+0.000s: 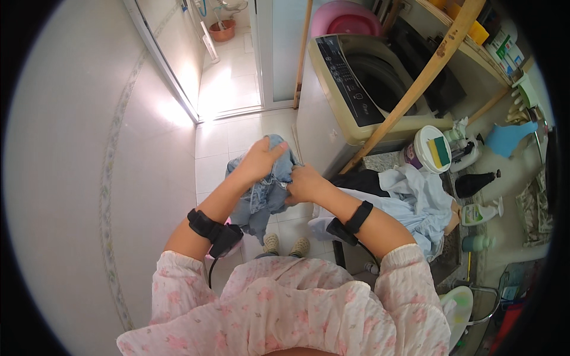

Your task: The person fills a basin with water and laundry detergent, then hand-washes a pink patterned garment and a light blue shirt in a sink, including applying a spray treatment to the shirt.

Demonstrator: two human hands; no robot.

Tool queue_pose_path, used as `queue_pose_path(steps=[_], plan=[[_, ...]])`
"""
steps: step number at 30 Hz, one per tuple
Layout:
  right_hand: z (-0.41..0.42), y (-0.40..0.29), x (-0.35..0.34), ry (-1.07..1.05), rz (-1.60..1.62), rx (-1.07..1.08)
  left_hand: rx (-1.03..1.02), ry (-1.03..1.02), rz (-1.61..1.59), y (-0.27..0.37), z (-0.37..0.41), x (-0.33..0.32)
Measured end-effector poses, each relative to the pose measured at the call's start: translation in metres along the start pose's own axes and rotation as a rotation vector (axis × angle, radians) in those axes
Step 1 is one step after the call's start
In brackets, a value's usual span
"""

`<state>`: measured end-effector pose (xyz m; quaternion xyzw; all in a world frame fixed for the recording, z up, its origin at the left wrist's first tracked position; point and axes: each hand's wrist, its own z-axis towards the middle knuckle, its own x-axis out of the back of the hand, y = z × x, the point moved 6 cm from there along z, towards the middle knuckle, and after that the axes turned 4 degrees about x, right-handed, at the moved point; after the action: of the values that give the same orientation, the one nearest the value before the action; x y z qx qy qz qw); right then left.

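A bunched blue denim garment (262, 196) hangs in the air in front of me, above the tiled floor. My left hand (260, 159) grips its upper part, fingers curled over the cloth. On its right edge, my right hand (305, 183) pinches a fold, with part of the fingers hidden in the fabric. Below the hands the lower end of the denim dangles loose, close to my shoes (285, 244). To the right of my right hand, light blue and white clothes (409, 209) lie heaped over a stone counter, with a black cloth (363, 181) beside them.
A top-loading washing machine (329, 102) with its lid up stands ahead right, a wooden pole (414, 89) slanting across it. A white bucket (429, 144) carries a sponge (438, 152). Spray bottles (478, 214) line the right wall. An open doorway (229, 84) lies ahead.
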<state>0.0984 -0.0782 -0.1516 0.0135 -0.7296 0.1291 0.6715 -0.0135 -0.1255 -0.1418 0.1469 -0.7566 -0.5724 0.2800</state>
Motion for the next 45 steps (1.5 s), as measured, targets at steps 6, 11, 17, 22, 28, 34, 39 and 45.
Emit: queue_pose_path(steps=[6, 11, 17, 22, 28, 34, 39, 45], plan=[[0.005, -0.011, 0.019, -0.151, 0.397, 0.123, 0.115, -0.191, -0.541, -0.003, -0.019, 0.015], [-0.009, 0.011, 0.095, 0.073, 0.953, -0.026, 0.210, -0.412, -0.182, -0.031, -0.045, 0.015], [-0.023, 0.042, 0.129, 0.006, 0.931, -0.169, -0.659, -0.379, 0.422, -0.048, -0.055, -0.045], [-0.063, 0.118, 0.114, 0.211, 0.791, -0.345, 0.183, -0.585, 0.250, -0.051, -0.049, -0.039], [-0.103, 0.143, 0.069, 0.556, 0.391, -0.583, 0.185, -0.359, -0.633, 0.008, -0.045, -0.014], [-0.087, 0.072, -0.047, 0.156, 0.711, -0.192, -0.034, -0.580, -0.871, 0.088, -0.056, -0.009], [-0.020, 0.019, -0.099, 0.138, 1.310, -0.138, -0.247, -0.626, -0.906, 0.155, -0.078, 0.003], [-0.006, 0.038, -0.071, 0.474, 1.523, -0.347, -0.383, 0.209, -0.501, 0.122, -0.069, 0.146]])
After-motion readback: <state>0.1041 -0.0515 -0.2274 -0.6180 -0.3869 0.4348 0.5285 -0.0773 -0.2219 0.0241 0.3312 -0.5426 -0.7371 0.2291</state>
